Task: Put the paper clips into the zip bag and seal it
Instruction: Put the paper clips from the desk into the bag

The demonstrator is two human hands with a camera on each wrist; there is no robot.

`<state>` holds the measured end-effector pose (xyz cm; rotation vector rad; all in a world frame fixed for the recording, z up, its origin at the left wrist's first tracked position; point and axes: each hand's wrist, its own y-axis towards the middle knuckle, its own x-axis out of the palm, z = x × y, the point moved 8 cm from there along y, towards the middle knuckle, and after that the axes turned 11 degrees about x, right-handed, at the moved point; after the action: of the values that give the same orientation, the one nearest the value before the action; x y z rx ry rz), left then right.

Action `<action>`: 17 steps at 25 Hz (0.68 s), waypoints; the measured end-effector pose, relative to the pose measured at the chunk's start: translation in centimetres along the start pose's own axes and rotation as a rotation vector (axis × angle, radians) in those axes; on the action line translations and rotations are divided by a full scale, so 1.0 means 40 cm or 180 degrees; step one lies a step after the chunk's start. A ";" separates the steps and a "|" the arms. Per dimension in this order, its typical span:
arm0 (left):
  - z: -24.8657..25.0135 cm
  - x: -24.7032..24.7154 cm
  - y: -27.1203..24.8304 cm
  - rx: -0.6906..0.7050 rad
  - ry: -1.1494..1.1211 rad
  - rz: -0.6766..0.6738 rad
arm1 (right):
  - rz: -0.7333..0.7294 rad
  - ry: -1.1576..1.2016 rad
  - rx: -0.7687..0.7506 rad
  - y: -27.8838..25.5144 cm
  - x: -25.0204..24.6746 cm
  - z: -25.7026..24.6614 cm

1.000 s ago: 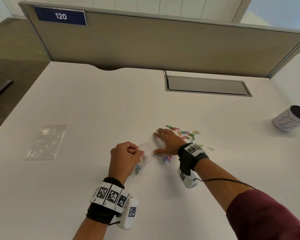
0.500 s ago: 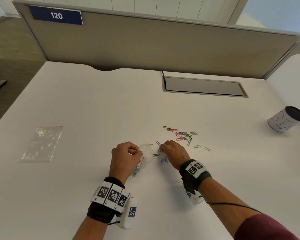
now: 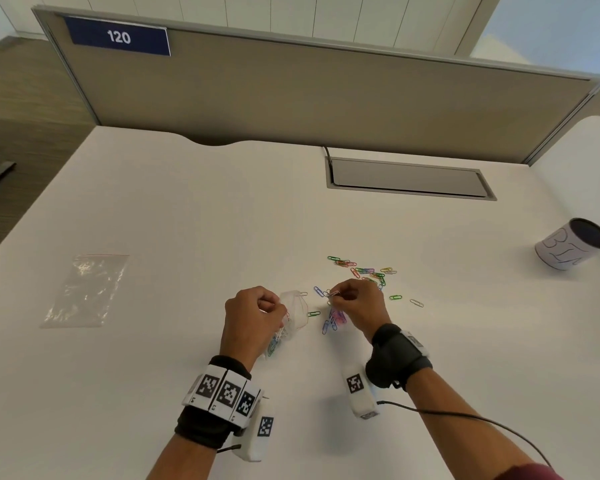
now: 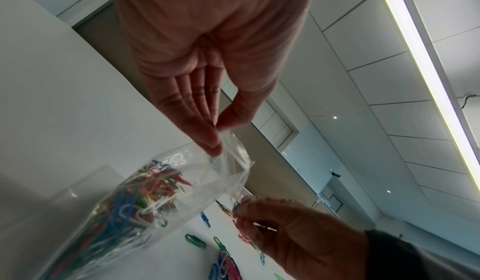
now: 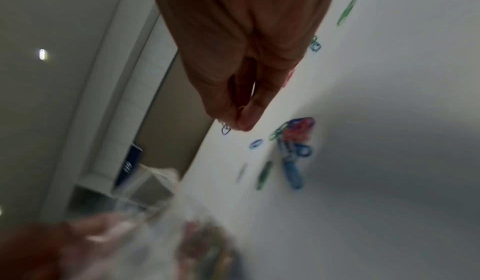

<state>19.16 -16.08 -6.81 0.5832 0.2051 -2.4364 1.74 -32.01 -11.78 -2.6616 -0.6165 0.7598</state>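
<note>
My left hand (image 3: 257, 317) pinches the rim of a small clear zip bag (image 3: 293, 315) between thumb and fingers (image 4: 207, 139), holding its mouth up. The bag (image 4: 135, 200) holds many coloured paper clips. My right hand (image 3: 355, 304) is lifted just right of the bag mouth and pinches a few paper clips (image 3: 333, 294) at its fingertips (image 5: 241, 120). A small heap of blue and pink clips (image 3: 333, 320) lies under that hand. More loose clips (image 3: 368, 270) are scattered on the white table (image 3: 187, 220) behind it.
A second flat clear zip bag (image 3: 87, 289) lies at the left of the table. A white cup with a dark inside (image 3: 574, 247) stands at the right edge. A grey cable hatch (image 3: 409, 180) sits in the table before the beige partition (image 3: 326, 91).
My right hand has drawn back from the far clips, gathered a few, and lifted them toward the bag mouth. My left hand keeps the bag in the same place.
</note>
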 end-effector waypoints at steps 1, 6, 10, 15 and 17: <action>0.002 0.001 0.000 0.0005 -0.0007 -0.0002 | -0.0219 0.0446 0.0043 -0.020 0.007 -0.015; 0.017 0.003 0.002 0.0048 0.0020 -0.0003 | -0.1133 0.0238 -0.0208 -0.108 0.086 -0.127; 0.023 0.007 0.002 0.0055 -0.0030 -0.0004 | -0.0973 -0.1421 -0.0796 -0.132 0.136 -0.173; 0.015 0.001 0.007 -0.0013 -0.0063 0.0039 | -0.0695 -0.0839 -0.0918 -0.132 0.075 -0.178; 0.015 -0.003 0.008 -0.0030 -0.0067 0.0052 | -0.0219 -0.0831 -0.0633 -0.092 0.002 -0.125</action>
<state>19.21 -16.42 -6.24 0.5529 0.2022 -2.4235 3.41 -29.63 -6.29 -2.7214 -0.8875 1.0884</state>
